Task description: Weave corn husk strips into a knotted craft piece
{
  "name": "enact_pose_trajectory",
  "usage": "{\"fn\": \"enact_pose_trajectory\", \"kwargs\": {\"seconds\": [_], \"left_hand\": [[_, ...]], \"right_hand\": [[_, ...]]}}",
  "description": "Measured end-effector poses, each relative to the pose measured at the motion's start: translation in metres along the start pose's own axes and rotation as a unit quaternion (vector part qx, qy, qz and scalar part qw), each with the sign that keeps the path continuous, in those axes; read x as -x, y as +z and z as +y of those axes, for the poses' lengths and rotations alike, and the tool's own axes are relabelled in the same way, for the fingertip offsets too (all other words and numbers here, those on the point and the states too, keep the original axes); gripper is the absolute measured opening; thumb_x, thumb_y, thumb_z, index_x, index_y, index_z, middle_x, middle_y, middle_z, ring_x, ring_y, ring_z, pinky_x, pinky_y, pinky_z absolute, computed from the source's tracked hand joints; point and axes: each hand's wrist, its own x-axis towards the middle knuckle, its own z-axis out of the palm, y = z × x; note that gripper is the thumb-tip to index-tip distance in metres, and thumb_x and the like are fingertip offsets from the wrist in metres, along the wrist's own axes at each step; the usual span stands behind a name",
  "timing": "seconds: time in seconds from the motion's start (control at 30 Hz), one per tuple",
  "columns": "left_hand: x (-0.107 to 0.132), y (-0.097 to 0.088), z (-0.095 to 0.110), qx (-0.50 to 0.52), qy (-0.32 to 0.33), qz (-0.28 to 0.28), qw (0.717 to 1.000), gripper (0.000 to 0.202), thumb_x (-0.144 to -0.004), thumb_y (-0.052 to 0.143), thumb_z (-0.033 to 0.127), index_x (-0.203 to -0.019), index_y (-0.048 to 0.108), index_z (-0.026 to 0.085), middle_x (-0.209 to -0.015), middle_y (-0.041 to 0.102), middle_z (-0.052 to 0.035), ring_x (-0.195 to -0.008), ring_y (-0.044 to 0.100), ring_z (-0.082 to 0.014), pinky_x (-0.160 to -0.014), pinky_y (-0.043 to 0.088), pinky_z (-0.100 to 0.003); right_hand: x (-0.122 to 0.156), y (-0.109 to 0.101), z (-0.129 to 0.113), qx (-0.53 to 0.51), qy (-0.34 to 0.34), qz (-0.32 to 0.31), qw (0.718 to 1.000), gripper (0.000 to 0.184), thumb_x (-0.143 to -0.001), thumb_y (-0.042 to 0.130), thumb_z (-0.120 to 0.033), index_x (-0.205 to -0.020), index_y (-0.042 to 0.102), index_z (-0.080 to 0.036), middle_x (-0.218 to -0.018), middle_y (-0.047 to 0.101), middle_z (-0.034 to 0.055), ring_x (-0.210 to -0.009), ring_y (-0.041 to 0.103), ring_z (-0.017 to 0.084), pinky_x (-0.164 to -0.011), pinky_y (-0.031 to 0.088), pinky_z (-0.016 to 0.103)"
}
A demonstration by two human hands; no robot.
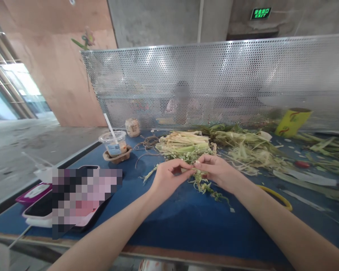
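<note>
A green, leafy plant sprig (202,185) hangs over the blue tabletop, its tip trailing to the lower right. My left hand (171,175) pinches its upper end between thumb and fingers. Close beside it, fingertips nearly touching, my right hand (216,171) is closed on the same sprig. What exactly lies between the fingertips is too small to make out. Just behind my hands lies a bundle of pale stalks or husk strips (186,143), with small leafy greens (186,155) along its front.
Dried leaves (245,145) spread at the right, near a yellow cylinder (293,122) and a yellow ring (279,197). Left stand a lidded cup (113,143) in a cardboard holder, a ball of twine (132,127) and a phone (45,203). A perforated metal screen (228,82) closes the back.
</note>
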Motion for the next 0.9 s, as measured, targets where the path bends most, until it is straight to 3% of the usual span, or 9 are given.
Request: {"fn": "enact_pose_trajectory", "kwargs": {"seconds": [0.17, 0.47, 0.63, 0.73, 0.9], "left_hand": [[0.000, 0.001, 0.001, 0.035, -0.056, -0.024, 0.998, 0.017, -0.064, 0.067, 0.030, -0.063, 0.060, 0.014, -0.059, 0.060, -0.0009, -0.056, 0.056, -0.0121, -0.058, 0.047, -0.025], [0.001, 0.006, 0.002, 0.063, -0.083, 0.008, 0.995, 0.018, -0.064, 0.067, 0.030, -0.064, 0.062, 0.013, -0.056, 0.059, 0.0005, -0.053, 0.055, -0.0101, -0.056, 0.046, -0.024], [0.001, 0.008, 0.004, 0.107, -0.089, -0.003, 0.990, 0.027, -0.058, 0.072, 0.024, -0.078, 0.057, 0.014, -0.070, 0.060, 0.0001, -0.063, 0.059, -0.0110, -0.061, 0.048, -0.024], [0.000, 0.012, 0.003, 0.153, -0.113, -0.015, 0.982, 0.044, -0.051, 0.075, 0.019, -0.088, 0.050, 0.016, -0.071, 0.060, 0.0018, -0.070, 0.060, -0.0126, -0.063, 0.049, -0.025], [0.000, 0.016, 0.001, 0.203, -0.134, -0.044, 0.969, 0.035, -0.061, 0.070, 0.025, -0.086, 0.046, 0.015, -0.066, 0.064, 0.0002, -0.063, 0.062, -0.0125, -0.061, 0.048, -0.025]], "right_hand": [[-0.001, -0.004, -0.001, 0.076, -0.017, -0.013, 0.997, 0.028, -0.053, 0.074, -0.035, -0.059, 0.054, -0.016, -0.051, 0.048, -0.0053, -0.047, 0.039, 0.006, -0.046, 0.026, 0.022], [0.002, 0.000, 0.001, 0.022, -0.074, 0.030, 0.997, 0.022, -0.054, 0.075, -0.028, -0.055, 0.055, -0.017, -0.055, 0.053, -0.0041, -0.051, 0.043, 0.007, -0.049, 0.030, 0.022], [0.002, 0.000, 0.001, -0.004, -0.109, 0.039, 0.993, 0.016, -0.055, 0.074, -0.026, -0.056, 0.060, -0.017, -0.059, 0.060, -0.0025, -0.057, 0.051, 0.009, -0.059, 0.037, 0.024], [0.001, 0.002, 0.001, -0.035, -0.104, 0.048, 0.993, 0.016, -0.054, 0.075, -0.025, -0.054, 0.060, -0.018, -0.058, 0.060, -0.0031, -0.057, 0.052, 0.009, -0.059, 0.038, 0.024], [0.001, 0.002, 0.000, -0.052, -0.059, 0.027, 0.997, 0.019, -0.053, 0.074, -0.026, -0.050, 0.058, -0.018, -0.055, 0.059, -0.0025, -0.051, 0.051, 0.010, -0.053, 0.037, 0.025]]}}
